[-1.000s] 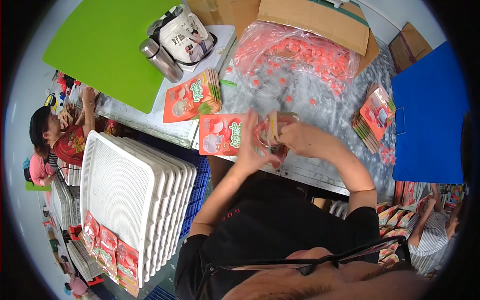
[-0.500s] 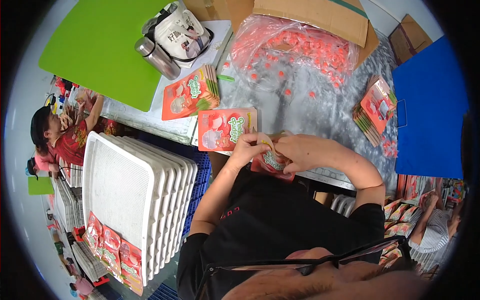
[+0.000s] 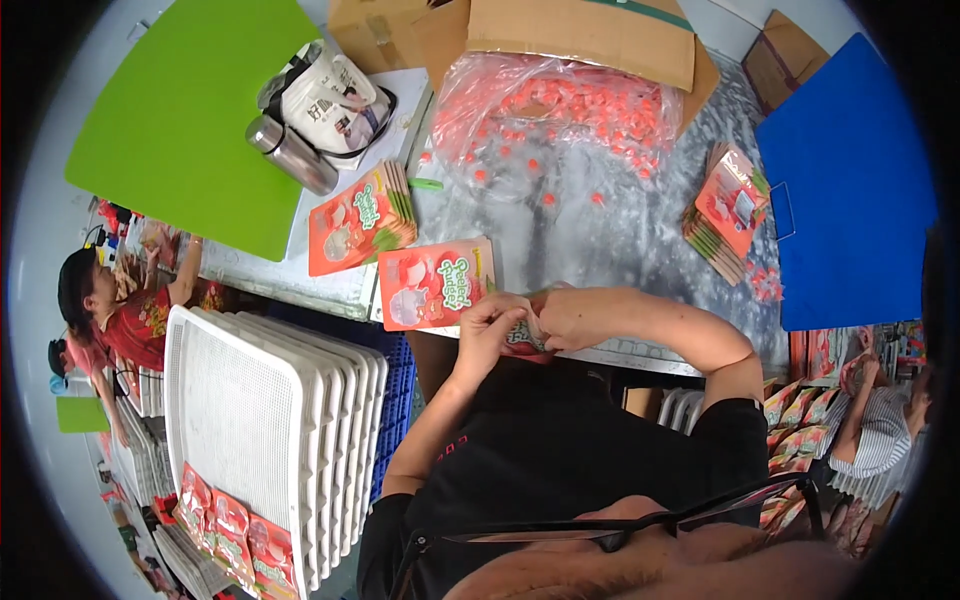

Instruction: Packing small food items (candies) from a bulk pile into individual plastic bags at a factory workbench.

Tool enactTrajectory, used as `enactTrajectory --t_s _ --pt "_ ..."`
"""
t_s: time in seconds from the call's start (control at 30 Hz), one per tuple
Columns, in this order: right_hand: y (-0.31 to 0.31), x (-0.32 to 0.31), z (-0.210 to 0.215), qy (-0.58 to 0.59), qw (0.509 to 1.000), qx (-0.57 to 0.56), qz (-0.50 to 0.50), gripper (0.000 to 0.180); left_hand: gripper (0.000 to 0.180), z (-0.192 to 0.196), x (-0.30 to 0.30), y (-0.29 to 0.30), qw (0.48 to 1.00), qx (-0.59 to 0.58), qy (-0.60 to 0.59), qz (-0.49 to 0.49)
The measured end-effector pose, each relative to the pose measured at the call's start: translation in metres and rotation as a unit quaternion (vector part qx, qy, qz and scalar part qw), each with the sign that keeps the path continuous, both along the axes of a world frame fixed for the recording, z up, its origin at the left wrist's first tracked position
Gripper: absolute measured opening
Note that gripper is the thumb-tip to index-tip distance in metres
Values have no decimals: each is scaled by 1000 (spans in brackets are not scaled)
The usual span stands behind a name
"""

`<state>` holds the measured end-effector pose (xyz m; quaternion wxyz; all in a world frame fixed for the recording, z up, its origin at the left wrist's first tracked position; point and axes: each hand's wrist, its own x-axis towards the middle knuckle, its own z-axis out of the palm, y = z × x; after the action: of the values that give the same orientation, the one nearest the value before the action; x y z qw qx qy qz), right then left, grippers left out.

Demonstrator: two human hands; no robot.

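Observation:
A red printed pouch [image 3: 522, 346] is between my hands at the table's front edge, close to my body. My left hand [image 3: 488, 335] pinches its upper edge between thumb and fingers. My right hand [image 3: 578, 316] is bent over the pouch's top, fingers curled at its mouth; the fingertips are partly hidden, and I cannot tell whether they hold the edge or something small. Just left of my left hand lies a stack of flat red pouches [image 3: 428, 285]. Behind that, another pouch stack [image 3: 352, 228] is fanned out.
A clear bag of small red-wrapped pieces [image 3: 560, 105] spills from a cardboard box [image 3: 585, 40]. More pouches [image 3: 728, 205] stand by a blue panel [image 3: 850, 200]. A steel flask [image 3: 290, 153] and white bag [image 3: 335, 105] sit back left. Stacked white trays [image 3: 235, 390] stand left; co-workers are beyond.
The whole view has shifted, with the table's things now further left. My right fingers have closed in over the pouch's mouth, and less of its front shows.

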<state>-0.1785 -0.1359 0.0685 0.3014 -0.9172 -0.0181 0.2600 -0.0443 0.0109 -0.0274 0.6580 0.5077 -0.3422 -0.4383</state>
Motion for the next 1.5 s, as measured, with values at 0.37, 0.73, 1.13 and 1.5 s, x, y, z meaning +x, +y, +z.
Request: enactTrajectory --t_s 0.37,0.73,1.13,1.5 --pt "-7 15 23 -5 999 -26 30 22 4 25 -2 8 997 56 46 -1" --pt "-4 4 11 -289 948 56 -120 15 7 33 14 -10 988 33 -109 -107" --pt "-4 11 16 -232 968 8 -96 13 17 20 14 1 988 99 -111 -46" --pt "-18 13 -3 -249 960 -10 -130 14 19 37 15 -11 972 32 -224 -63"
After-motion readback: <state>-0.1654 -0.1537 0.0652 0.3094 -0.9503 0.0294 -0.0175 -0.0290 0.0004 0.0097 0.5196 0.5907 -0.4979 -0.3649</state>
